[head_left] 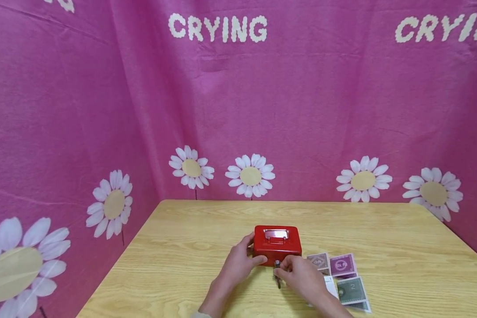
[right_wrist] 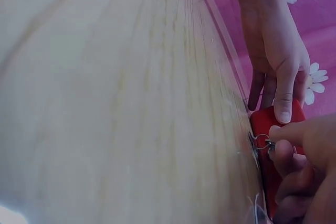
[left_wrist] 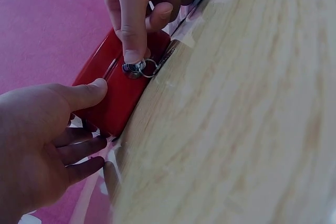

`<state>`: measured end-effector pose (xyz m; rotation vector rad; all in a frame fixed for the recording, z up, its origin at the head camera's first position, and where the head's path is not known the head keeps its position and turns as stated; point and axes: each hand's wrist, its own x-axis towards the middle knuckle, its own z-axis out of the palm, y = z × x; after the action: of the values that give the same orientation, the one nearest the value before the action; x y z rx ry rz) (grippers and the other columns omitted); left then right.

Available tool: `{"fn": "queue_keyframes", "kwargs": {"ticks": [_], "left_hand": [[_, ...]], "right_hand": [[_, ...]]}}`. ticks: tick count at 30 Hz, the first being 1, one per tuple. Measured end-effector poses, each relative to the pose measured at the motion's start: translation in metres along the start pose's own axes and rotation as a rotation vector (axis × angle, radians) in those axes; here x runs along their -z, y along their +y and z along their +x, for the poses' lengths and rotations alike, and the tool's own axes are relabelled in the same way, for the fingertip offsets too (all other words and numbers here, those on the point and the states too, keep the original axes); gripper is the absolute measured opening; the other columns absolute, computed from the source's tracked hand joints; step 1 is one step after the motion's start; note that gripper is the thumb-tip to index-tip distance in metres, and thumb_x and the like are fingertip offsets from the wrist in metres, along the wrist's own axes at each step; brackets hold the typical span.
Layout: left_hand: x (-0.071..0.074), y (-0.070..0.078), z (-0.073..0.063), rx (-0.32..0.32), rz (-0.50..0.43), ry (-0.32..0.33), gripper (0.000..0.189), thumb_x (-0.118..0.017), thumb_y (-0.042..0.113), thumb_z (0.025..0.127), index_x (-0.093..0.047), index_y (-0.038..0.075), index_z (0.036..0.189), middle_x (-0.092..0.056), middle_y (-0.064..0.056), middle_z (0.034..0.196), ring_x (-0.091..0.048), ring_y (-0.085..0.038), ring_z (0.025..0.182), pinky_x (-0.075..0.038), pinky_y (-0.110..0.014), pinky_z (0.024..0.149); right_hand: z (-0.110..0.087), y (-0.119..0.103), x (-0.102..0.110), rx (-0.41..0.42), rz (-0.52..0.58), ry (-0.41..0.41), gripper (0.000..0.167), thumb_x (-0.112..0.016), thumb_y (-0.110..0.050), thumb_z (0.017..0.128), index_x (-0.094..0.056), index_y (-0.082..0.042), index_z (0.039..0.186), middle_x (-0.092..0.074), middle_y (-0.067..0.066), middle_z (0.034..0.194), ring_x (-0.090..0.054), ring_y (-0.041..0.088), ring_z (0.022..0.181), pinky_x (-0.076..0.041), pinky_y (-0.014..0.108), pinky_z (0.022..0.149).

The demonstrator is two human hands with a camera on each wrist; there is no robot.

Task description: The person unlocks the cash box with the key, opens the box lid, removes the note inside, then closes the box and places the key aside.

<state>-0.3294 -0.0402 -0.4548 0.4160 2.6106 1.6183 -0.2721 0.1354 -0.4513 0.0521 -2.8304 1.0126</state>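
A small red cash box with a metal handle on its lid stands closed on the table. My left hand holds it at the left end, thumb on the front face and fingers along the side. At the lock in the front, my right hand pinches a key between thumb and index finger. From that key hangs a metal ring, with a second key dangling below against the table. The right hand's fingertips partly hide the pinched key.
Several play banknotes lie right of the box, among them a purple note, a green note and a brown note. The wooden table meets a pink curtain with daisies at its back and left.
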Motion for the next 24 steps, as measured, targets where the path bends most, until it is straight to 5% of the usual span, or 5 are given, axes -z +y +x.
{"fn": "queue_keyframes", "kwargs": {"ticks": [15, 24], "left_hand": [[0.0015, 0.0021, -0.0009, -0.02, 0.029, -0.004, 0.076, -0.077, 0.02, 0.087, -0.039, 0.012, 0.151, -0.054, -0.012, 0.145, -0.061, -0.033, 0.123, -0.051, -0.048, 0.104], [0.0008, 0.0015, -0.0016, -0.057, 0.083, 0.001, 0.077, -0.077, 0.021, 0.087, -0.039, 0.011, 0.153, -0.056, -0.008, 0.144, -0.065, -0.024, 0.113, -0.054, -0.044, 0.1]], "right_hand": [[0.0026, -0.0071, -0.0004, 0.085, -0.185, 0.012, 0.029, -0.081, -0.033, 0.081, -0.058, -0.02, 0.069, -0.048, -0.008, 0.055, -0.041, 0.009, 0.05, -0.025, 0.022, 0.045], [0.0044, 0.0002, -0.0041, 0.14, -0.178, 0.033, 0.025, -0.081, -0.031, 0.081, -0.061, -0.02, 0.07, -0.05, -0.01, 0.058, -0.041, 0.008, 0.052, -0.027, 0.021, 0.045]]}}
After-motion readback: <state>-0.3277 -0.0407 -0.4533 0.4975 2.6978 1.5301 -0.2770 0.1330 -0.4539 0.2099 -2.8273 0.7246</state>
